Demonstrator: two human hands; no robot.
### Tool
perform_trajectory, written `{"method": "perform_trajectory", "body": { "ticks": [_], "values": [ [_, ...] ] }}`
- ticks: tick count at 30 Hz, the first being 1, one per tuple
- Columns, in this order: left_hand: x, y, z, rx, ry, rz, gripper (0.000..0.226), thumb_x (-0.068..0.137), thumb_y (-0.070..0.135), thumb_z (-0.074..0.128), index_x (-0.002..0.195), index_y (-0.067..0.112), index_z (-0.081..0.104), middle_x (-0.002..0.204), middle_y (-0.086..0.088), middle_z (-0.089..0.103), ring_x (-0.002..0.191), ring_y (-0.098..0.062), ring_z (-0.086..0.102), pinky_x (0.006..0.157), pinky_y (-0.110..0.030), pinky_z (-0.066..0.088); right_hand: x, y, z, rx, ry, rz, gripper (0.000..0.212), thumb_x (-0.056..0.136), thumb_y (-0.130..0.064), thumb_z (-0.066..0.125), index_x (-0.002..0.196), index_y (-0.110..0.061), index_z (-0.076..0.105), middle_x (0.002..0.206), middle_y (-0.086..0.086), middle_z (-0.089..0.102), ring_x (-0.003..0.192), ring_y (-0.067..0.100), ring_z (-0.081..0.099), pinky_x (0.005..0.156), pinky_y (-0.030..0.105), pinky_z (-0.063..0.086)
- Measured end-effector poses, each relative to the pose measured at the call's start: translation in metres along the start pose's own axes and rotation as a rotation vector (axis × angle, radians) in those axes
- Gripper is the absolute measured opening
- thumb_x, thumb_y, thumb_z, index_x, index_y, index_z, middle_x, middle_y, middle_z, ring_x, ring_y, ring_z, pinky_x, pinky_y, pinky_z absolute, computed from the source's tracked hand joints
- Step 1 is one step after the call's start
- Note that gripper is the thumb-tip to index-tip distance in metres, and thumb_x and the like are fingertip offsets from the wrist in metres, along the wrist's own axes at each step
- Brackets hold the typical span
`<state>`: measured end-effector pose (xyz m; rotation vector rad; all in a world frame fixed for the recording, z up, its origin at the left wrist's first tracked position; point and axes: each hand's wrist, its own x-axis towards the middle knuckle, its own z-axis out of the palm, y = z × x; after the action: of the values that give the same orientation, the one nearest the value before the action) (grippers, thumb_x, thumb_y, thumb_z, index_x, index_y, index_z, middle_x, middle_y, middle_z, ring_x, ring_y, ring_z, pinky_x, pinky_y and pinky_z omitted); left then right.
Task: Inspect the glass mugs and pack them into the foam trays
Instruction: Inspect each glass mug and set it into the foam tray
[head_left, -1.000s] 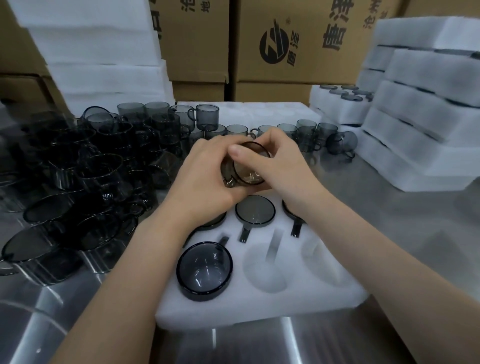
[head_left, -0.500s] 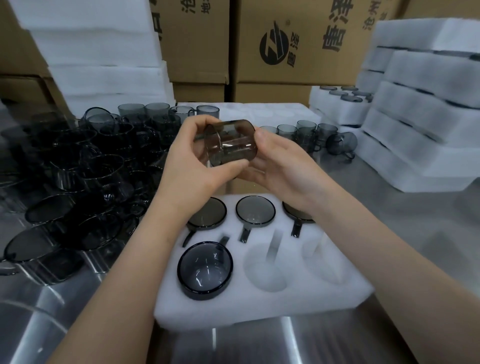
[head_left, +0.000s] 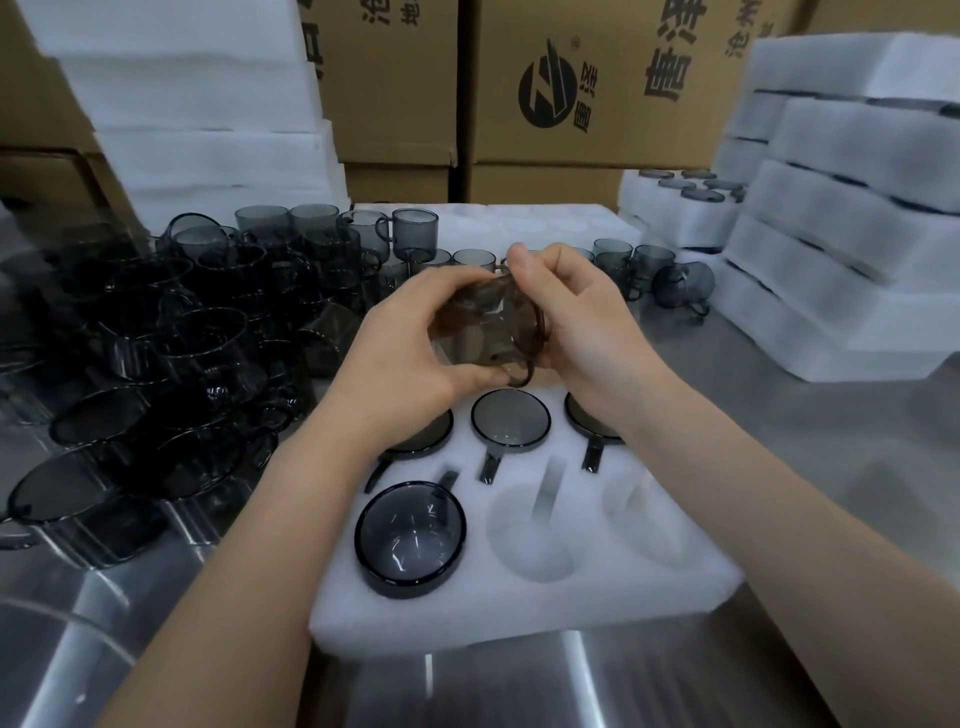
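Note:
Both hands hold one smoky glass mug (head_left: 483, 327) on its side above the far row of a white foam tray (head_left: 519, 613). My left hand (head_left: 410, 364) grips its body from the left. My right hand (head_left: 576, 322) pinches its rim end, with the handle low beside the palm. The tray's far row holds three mugs, the middle one (head_left: 510, 418) in plain sight. A further mug (head_left: 410, 535) sits in the near left pocket. Two near pockets (head_left: 535, 535) hold nothing.
A heap of dark glass mugs (head_left: 156, 353) covers the steel table (head_left: 831, 467) to the left. More mugs (head_left: 639, 260) stand behind my hands. Stacked foam trays (head_left: 852, 234) rise at the right, more foam (head_left: 208, 130) at the back left, cardboard boxes (head_left: 597, 93) behind.
The mug has been turned in my hands: from rim facing me, to raised on its side, to lowered again with the handle at the bottom right.

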<state>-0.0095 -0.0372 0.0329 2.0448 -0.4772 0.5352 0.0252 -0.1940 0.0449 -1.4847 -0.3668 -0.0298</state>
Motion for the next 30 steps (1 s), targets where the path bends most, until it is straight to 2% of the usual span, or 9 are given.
{"method": "perform_trajectory", "body": {
  "ticks": [2, 5, 7, 9, 15, 18, 20, 24, 30],
  "values": [
    [0.0001, -0.0005, 0.0005, -0.047, -0.001, -0.034, 0.064, 0.064, 0.016, 0.089, 0.116, 0.033, 0.057, 0.110, 0.017, 0.063, 0.106, 0.003, 0.058, 0.098, -0.017, 0.045, 0.0002, -0.0010, -0.0016, 0.086, -0.015, 0.040, 0.025, 0.097, -0.029, 0.058, 0.075, -0.019, 0.052, 0.066, 0.002, 0.052, 0.052, 0.019, 0.041, 0.042, 0.025, 0.032],
    [0.0001, -0.0015, -0.0007, -0.139, 0.026, -0.057, 0.057, 0.069, 0.015, 0.086, 0.116, 0.033, 0.057, 0.108, 0.016, 0.066, 0.104, 0.001, 0.063, 0.096, -0.021, 0.049, -0.0001, -0.0037, -0.0033, 0.273, -0.141, 0.112, 0.014, 0.097, -0.018, 0.052, 0.104, -0.010, 0.061, 0.083, 0.007, 0.060, 0.064, 0.019, 0.047, 0.053, 0.027, 0.036],
    [0.0008, -0.0025, -0.0025, -0.215, 0.055, -0.093, 0.053, 0.068, 0.018, 0.082, 0.114, 0.032, 0.058, 0.107, 0.013, 0.068, 0.102, -0.004, 0.066, 0.094, -0.026, 0.052, 0.0001, -0.0047, -0.0044, 0.360, -0.244, 0.140, 0.039, 0.089, -0.012, 0.053, 0.128, -0.004, 0.054, 0.101, 0.013, 0.061, 0.075, 0.018, 0.054, 0.065, 0.028, 0.040],
    [0.0013, -0.0030, -0.0030, -0.227, 0.064, -0.114, 0.050, 0.067, 0.023, 0.078, 0.113, 0.030, 0.059, 0.106, 0.011, 0.068, 0.101, -0.007, 0.067, 0.094, -0.030, 0.053, 0.0006, -0.0049, -0.0058, 0.382, -0.313, 0.141, 0.052, 0.083, -0.009, 0.057, 0.134, -0.002, 0.049, 0.112, 0.018, 0.056, 0.079, 0.019, 0.055, 0.071, 0.028, 0.043],
    [-0.0010, -0.0003, -0.0005, -0.102, -0.009, -0.072, 0.059, 0.069, 0.012, 0.086, 0.118, 0.028, 0.058, 0.109, 0.013, 0.066, 0.104, -0.003, 0.062, 0.095, -0.023, 0.049, 0.0004, 0.0012, -0.0042, 0.110, -0.146, 0.070, 0.028, 0.074, -0.025, 0.073, 0.093, -0.016, 0.055, 0.079, 0.005, 0.063, 0.055, 0.020, 0.054, 0.045, 0.026, 0.040],
    [-0.0017, 0.0018, 0.0009, -0.011, -0.017, -0.048, 0.059, 0.069, 0.019, 0.086, 0.117, 0.035, 0.056, 0.105, 0.022, 0.064, 0.100, 0.007, 0.059, 0.091, -0.014, 0.046, 0.0015, 0.0036, -0.0020, -0.071, 0.003, -0.061, 0.028, 0.087, -0.039, 0.067, 0.079, -0.018, 0.051, 0.069, 0.011, 0.056, 0.042, 0.019, 0.047, 0.039, 0.023, 0.031],
    [-0.0021, 0.0030, 0.0014, 0.009, 0.010, -0.056, 0.057, 0.067, 0.026, 0.088, 0.114, 0.035, 0.057, 0.102, 0.023, 0.064, 0.097, 0.009, 0.059, 0.089, -0.012, 0.046, 0.0021, 0.0040, -0.0021, -0.011, 0.034, -0.061, 0.028, 0.098, -0.034, 0.057, 0.078, -0.017, 0.049, 0.065, 0.011, 0.052, 0.038, 0.020, 0.046, 0.040, 0.024, 0.031],
    [0.0000, 0.0016, 0.0002, -0.060, 0.173, -0.132, 0.056, 0.063, 0.040, 0.082, 0.112, 0.027, 0.059, 0.104, 0.015, 0.068, 0.096, -0.003, 0.066, 0.091, -0.034, 0.053, 0.0009, -0.0006, -0.0013, 0.228, -0.042, 0.022, 0.017, 0.101, -0.026, 0.052, 0.093, -0.012, 0.054, 0.074, 0.004, 0.064, 0.053, 0.016, 0.056, 0.047, 0.027, 0.046],
    [-0.0007, -0.0014, -0.0023, -0.196, 0.208, -0.077, 0.066, 0.069, 0.023, 0.081, 0.127, 0.026, 0.049, 0.115, 0.002, 0.066, 0.106, -0.012, 0.066, 0.096, -0.042, 0.052, -0.0029, 0.0027, 0.0018, -0.043, -0.186, 0.023, 0.032, 0.092, -0.039, 0.058, 0.074, -0.012, 0.056, 0.066, -0.005, 0.060, 0.054, 0.018, 0.052, 0.051, 0.027, 0.046]
  ]
}}
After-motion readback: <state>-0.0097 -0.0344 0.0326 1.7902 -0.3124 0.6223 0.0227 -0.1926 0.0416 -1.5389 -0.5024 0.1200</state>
